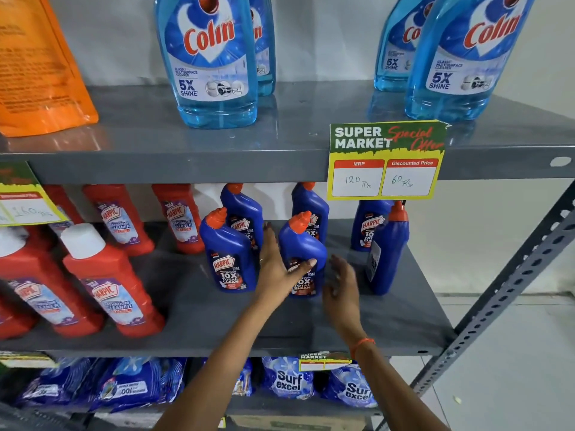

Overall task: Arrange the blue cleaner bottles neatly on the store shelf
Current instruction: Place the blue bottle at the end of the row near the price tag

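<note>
A: The left hand [275, 269] is laid around the front middle blue bottle [301, 256], thumb across its label and fingers behind its left side, so a loose grip is held rather than a full clasp. The right hand [340, 283] is spread open just beside the same bottle, with nothing held.

B: And where are the others placed?

A: On the middle shelf [389, 306]: one front bottle [229, 259] to the left, two behind, and a sideways-turned bottle [389, 253] at the right, label facing away.

B: What might be upset?

A: If the held bottle is slid carelessly, the neighbour behind the fingers could be knocked over. The turned bottle stands near the shelf's end and could be tipped off by the right hand.
</note>
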Demonstrator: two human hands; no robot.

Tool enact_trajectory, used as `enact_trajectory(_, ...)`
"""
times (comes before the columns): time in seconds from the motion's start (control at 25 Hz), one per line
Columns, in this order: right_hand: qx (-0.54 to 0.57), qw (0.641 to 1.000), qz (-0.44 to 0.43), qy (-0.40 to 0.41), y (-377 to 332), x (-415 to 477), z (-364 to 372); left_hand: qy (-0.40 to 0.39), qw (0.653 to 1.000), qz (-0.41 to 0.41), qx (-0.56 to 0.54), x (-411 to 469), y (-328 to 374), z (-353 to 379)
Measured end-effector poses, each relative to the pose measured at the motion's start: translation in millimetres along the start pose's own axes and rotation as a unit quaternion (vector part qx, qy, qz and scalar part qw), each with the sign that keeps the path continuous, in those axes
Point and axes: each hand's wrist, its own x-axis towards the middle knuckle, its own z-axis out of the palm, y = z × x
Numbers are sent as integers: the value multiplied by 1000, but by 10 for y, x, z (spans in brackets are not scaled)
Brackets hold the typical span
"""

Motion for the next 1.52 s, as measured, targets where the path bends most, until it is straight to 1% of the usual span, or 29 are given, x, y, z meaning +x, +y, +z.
enact_trajectory(0.04, -12, 997, -32, 66, -61, -45, -43, 41, 994, 50, 86, -49, 58, 45)
enact_trajectory(0.08, -21, 990, -58, 124, -145, -82, -99, 76, 979, 106, 154, -101, 130, 92)
enact_trajectory(0.12, -26, 982, -75, 174, -218, -106, -164, 97, 964, 158, 191, -144, 220, 148)
enact_trajectory(0.2, -34, 968, -89, 233, -288, -125, -301, 115, 945, 235, 196, -213, 365, 338)
enact_trajectory(0.28, -34, 969, -51, 241, -232, -73, -459, 85, 947, 265, 158, -231, 443, 576)
enact_trajectory(0.32, -35, 971, -13, 237, -170, -32, -537, 53, 955, 263, 129, -225, 478, 694)
enact_trajectory(0.36, -39, 973, 27, 228, -99, 16, -624, 12, 966, 241, 96, -188, 494, 821)
enact_trajectory(0.44, -61, 975, 100, 191, 57, 128, -715, -92, 984, 150, 32, -7, 487, 1001)
enact_trajectory(0.48, -73, 977, 119, 163, 136, 166, -736, -139, 985, 98, -2, 98, 464, 1080)
enact_trajectory(0.56, -58, 987, 107, 109, 251, 225, -777, -176, 982, 21, -68, 287, 432, 1211)
enact_trajectory(0.64, -10, 992, 90, 88, 280, 274, -841, -188, 975, -10, -116, 402, 444, 1275)
enact_trajectory(0.72, 24, 992, 92, 80, 238, 313, -935, -189, 971, -22, -147, 440, 451, 1320)
enact_trajectory(0.84, 33, 996, 57, 52, 204, 235, -1043, -178, 961, -67, -202, 409, 501, 1305)
enact_trajectory(0.96, 65, 997, 49, 5, 79, 195, -1169, -200, 925, -102, -307, 480, 627, 1147)
enact_trajectory(1.0, 83, 995, 45, -10, 38, 226, -1217, -200, 918, -108, -326, 505, 688, 1096)
enact_trajectory(1.04, 99, 994, 41, -22, -13, 270, -1251, -191, 914, -106, -341, 517, 752, 1059)
enact_trajectory(1.08, 101, 994, 38, -27, -53, 321, -1264, -163, 919, -100, -345, 520, 798, 1059)
enact_trajectory(1.16, 40, 998, 46, -26, -155, 399, -1255, -83, 926, -85, -359, 492, 873, 1119)
enact_trajectory(1.2, -5, 998, 56, -42, -165, 430, -1225, -41, 928, -82, -362, 471, 884, 1163)
enact_trajectory(1.24, -36, 995, 67, -62, -168, 445, -1185, -12, 931, -82, -355, 462, 869, 1198)
enact_trajectory(1.28, -49, 993, 73, -78, -150, 453, -1154, -10, 929, -87, -359, 439, 851, 1214)
enact_trajectory(1.32, -42, 993, 67, -86, -110, 470, -1140, -32, 924, -92, -370, 438, 812, 1227)
enact_trajectory(1.4, 4, 995, 60, -84, -19, 472, -1166, -118, 909, -94, -389, 480, 788, 1171)
enact_trajectory(1.52, 113, 988, 62, -85, 46, 378, -1206, -211, 892, -98, -387, 637, 776, 1096)
